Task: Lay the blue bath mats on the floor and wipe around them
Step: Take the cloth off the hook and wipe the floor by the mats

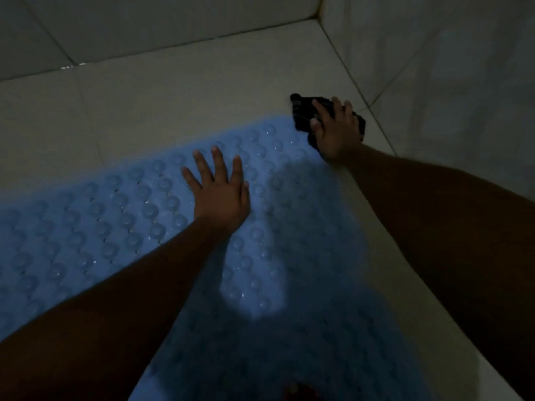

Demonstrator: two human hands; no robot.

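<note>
On pale tile floor [179,91], bumpy blue mat [86,227], L hand [218,189] flat w/ fingers spread, R hand [335,131] pressing dark cloth [304,111].

Two bare forearms show, with no sleeves, watch, bracelet or rings visible on either. The left hand [220,192], near the centre, has short nails. The right hand [335,131], toward 2 o'clock, is gloveless too. Dim light hides finer detail.
</note>
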